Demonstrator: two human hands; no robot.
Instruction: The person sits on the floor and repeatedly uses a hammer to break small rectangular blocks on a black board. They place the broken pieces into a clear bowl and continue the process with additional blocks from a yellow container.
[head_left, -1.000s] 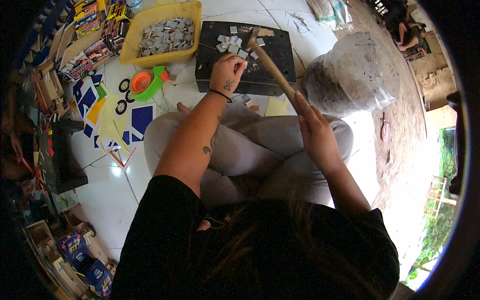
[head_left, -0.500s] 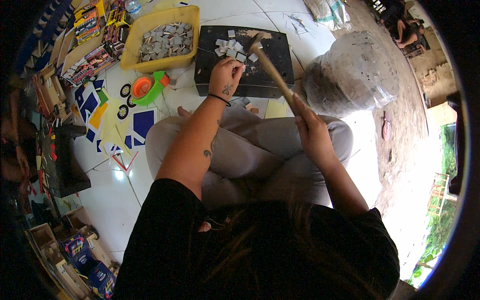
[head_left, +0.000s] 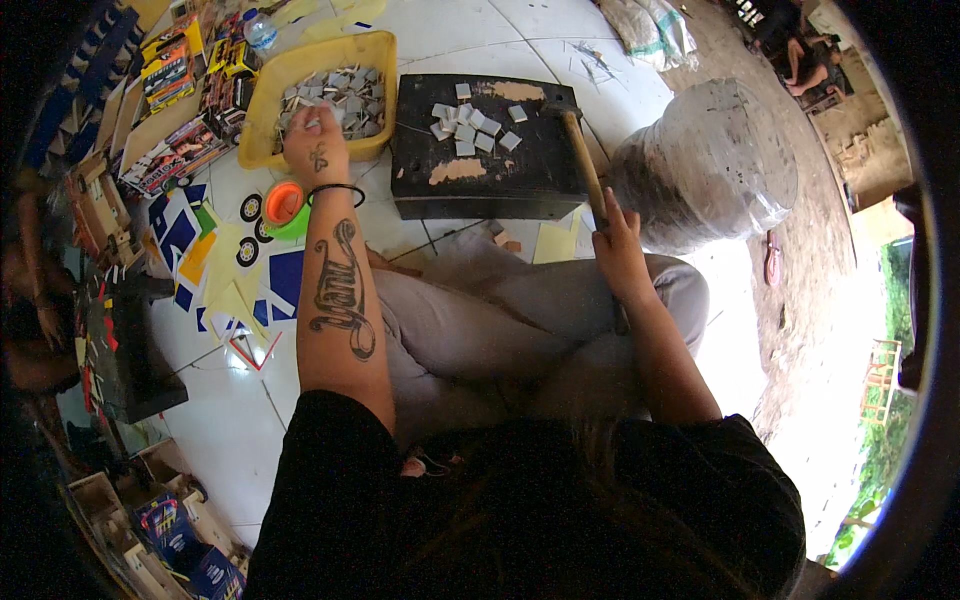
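Observation:
My left hand (head_left: pixel 316 140) is over the near left part of a yellow plastic basin (head_left: pixel 252 110), its fingers curled closed; what they hold, if anything, I cannot make out. Small grey-topped square pieces (head_left: pixel 360 98) fill the basin. My right hand (head_left: pixel 622 255) is wrapped round the wooden handle of a hammer (head_left: pixel 583 155). The hammer's head lies at the right side of a black box (head_left: pixel 530 180) with worn patches on top. Several loose square pieces (head_left: pixel 465 130) lie on the box, a few set apart from the cluster.
A plastic-wrapped bundle (head_left: pixel 700 165) stands right of the box. On the left lie an orange-and-green tape dispenser (head_left: pixel 284 205), black toy wheels (head_left: pixel 247 250), coloured cut sheets (head_left: pixel 288 255) and printed cartons (head_left: pixel 180 145). A water bottle (head_left: pixel 260 32) stands behind the basin.
My left hand has moved from the pieces on the box leftward to the basin. The hammer has shifted right, from beside the pieces to the box's right side, still in my right hand.

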